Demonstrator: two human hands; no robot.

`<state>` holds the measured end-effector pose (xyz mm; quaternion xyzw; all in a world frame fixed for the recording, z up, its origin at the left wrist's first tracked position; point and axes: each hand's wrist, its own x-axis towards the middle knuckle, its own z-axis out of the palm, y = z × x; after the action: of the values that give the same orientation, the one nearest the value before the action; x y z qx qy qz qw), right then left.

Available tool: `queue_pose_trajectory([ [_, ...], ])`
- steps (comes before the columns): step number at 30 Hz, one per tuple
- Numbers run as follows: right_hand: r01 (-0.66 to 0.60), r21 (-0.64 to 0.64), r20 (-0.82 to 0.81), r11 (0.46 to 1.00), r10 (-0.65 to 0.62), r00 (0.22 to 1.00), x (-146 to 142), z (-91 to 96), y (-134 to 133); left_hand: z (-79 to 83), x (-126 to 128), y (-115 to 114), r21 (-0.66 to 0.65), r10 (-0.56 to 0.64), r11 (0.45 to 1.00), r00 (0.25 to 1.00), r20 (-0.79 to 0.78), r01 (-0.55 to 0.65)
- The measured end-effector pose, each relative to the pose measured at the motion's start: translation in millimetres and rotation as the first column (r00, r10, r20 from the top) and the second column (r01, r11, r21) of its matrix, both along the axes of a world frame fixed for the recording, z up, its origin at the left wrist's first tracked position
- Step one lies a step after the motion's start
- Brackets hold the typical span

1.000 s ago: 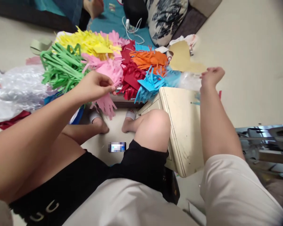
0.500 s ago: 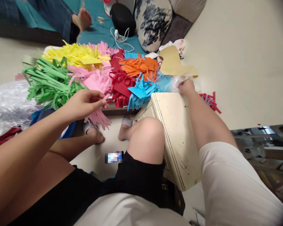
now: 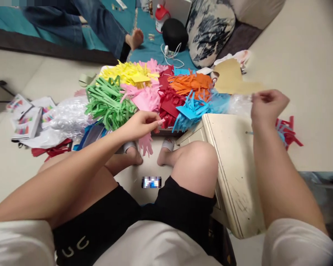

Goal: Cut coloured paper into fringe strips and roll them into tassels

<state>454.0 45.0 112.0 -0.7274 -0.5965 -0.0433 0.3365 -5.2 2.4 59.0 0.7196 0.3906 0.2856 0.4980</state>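
My left hand (image 3: 145,123) is closed, thumb against fingers, on a pink fringed paper tassel (image 3: 146,145) whose cut strips hang below it. Behind that hand lie green fringed paper (image 3: 108,105) and a pink fringed bundle (image 3: 147,98). My right hand (image 3: 269,105) is raised at the right, its fingers curled together; what they hold, if anything, is hidden. A clear plastic bag (image 3: 240,104) lies just left of it, beside blue fringed paper (image 3: 194,111). Red fringed strips (image 3: 288,129) show behind my right forearm.
A cream cabinet (image 3: 233,166) stands by my right knee. Yellow (image 3: 127,74), orange (image 3: 191,85) and red (image 3: 170,107) fringed papers cover the surface ahead. A phone (image 3: 151,182) lies on the floor. Another person's foot (image 3: 134,38) rests on the teal cover.
The view has shifted left, showing more floor and plastic bags there. My right hand has lifted away from the clear bag. My left hand still pinches the pink tassel.
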Motion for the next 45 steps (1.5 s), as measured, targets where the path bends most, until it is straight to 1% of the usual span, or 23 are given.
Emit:
queue_pose_trajectory([
  [1,-0.111,0.049,-0.094,0.993,0.115,0.989,-27,-0.8,-3,0.3,1,0,0.026,-0.006,1.0,1.0,0.007,0.006],
  [2,-0.199,0.052,-0.12,0.979,0.204,0.972,-56,-1.5,-5,1.0,1,0,0.058,-0.008,0.998,1.0,0.013,0.007],
  [3,-0.286,0.023,-0.128,0.958,0.286,0.95,-88,-2.0,-7,1.9,1,0,0.091,-0.007,0.996,1.0,0.017,0.005],
  [4,-0.381,-0.013,-0.136,0.925,0.375,0.917,-119,-2.1,-8,3.2,1,0,0.12,-0.005,0.993,1.0,0.017,0.003],
  [5,-0.52,-0.081,-0.155,0.851,0.504,0.849,-148,-2.0,-8,4.5,0,0,0.143,-0.002,0.99,1.0,0.017,0.0],
  [6,-0.634,-0.134,-0.178,0.761,0.611,0.771,-175,-1.8,-9,5.9,-1,1,0.166,0.002,0.986,1.0,0.016,-0.005],
  [7,-0.708,-0.167,-0.201,0.686,0.679,0.706,-198,-1.9,-10,7.1,-2,2,0.192,0.013,0.981,1.0,0.012,-0.015],
  [8,-0.753,-0.193,-0.219,0.629,0.721,0.658,-216,-2.6,-10,8.1,-5,3,0.226,0.029,0.974,1.0,0.0,-0.028],
  [9,-0.774,-0.201,-0.235,0.6,0.738,0.633,-230,-4.2,-11,8.8,-7,4,0.263,0.049,0.964,0.999,-0.017,-0.042],
  [10,-0.78,-0.196,-0.251,0.595,0.738,0.626,-240,-6.7,-12,9.1,-10,6,0.298,0.068,0.953,0.997,-0.037,-0.054],
  [11,-0.776,-0.182,-0.267,0.604,0.729,0.63,-246,-10.0,-12,9.1,-13,8,0.326,0.085,0.943,0.995,-0.057,-0.062],
  [14,-0.759,-0.12,-0.319,0.64,0.699,0.64,-251,-21.5,-14,7.4,-19,12,0.347,0.104,0.935,0.991,-0.082,-0.069],
  [19,-0.774,-0.101,-0.378,0.625,0.696,0.611,-249,-32.6,-18,4.9,-21,14,0.327,0.081,0.944,0.993,-0.086,-0.048],
  [21,-0.777,-0.102,-0.372,0.621,0.701,0.609,-249,-34.4,-20,4.4,-20,14,0.327,0.077,0.944,0.992,-0.101,-0.04],
  [25,-0.769,-0.095,-0.335,0.632,0.707,0.623,-248,-37.9,-22,3.8,-18,14,0.325,0.079,0.945,0.99,-0.119,-0.037],
  [32,-0.747,-0.116,-0.321,0.655,0.687,0.652,-248,-46.6,-19,2.0,-16,15,0.393,0.102,0.919,0.981,-0.163,-0.031],
  [37,-0.744,-0.155,-0.377,0.65,0.658,0.653,-248,-46.8,-18,-6.9,-18,21,0.417,0.138,0.908,0.973,-0.185,-0.05],
  [40,-0.742,-0.175,-0.372,0.647,0.655,0.658,-248,-43.5,-20,-8.3,-18,23,0.411,0.155,0.909,0.969,-0.191,-0.065],
  [43,-0.737,-0.171,-0.36,0.654,0.655,0.664,-251,-40.1,-22,-4.5,-17,20,0.355,0.186,0.929,0.962,-0.199,-0.106],
  [45,-0.738,-0.141,-0.377,0.66,0.653,0.657,-252,-38.9,-22,-1.5,-16,17,0.301,0.197,0.945,0.96,-0.2,-0.132],
])
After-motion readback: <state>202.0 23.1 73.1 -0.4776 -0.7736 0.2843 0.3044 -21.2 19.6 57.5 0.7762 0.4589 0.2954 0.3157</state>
